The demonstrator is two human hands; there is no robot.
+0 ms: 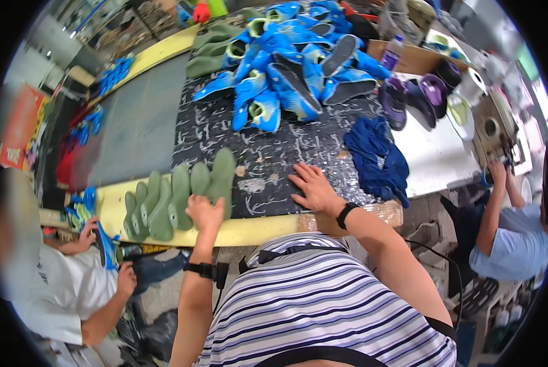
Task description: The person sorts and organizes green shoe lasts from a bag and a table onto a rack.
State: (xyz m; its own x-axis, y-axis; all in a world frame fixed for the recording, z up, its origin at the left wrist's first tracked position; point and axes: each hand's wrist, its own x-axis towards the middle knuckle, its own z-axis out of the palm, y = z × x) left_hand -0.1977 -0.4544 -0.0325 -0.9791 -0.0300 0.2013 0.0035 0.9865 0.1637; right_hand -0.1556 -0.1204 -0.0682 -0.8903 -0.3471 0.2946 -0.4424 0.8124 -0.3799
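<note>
A row of green shoe lasts (159,214) lines the table's near left edge, toes pointing away. My left hand (205,212) is at the right end of the row, fingers curled and thumb against the heel of the rightmost last (224,174). What exactly lies under its palm is partly hidden. My right hand (313,188) rests flat on the black table top (268,159), fingers spread, with nothing in it. Beyond my hands lies a big heap of blue sports shoes (292,82), some with dark soles turned up.
Right of my right hand lies a dark blue cloth (376,156). Purple shoes (417,101) and a bottle (393,52) stand behind it. More green lasts (209,52) lie far left. Co-workers sit left (81,281) and right, near a sewing machine (494,125).
</note>
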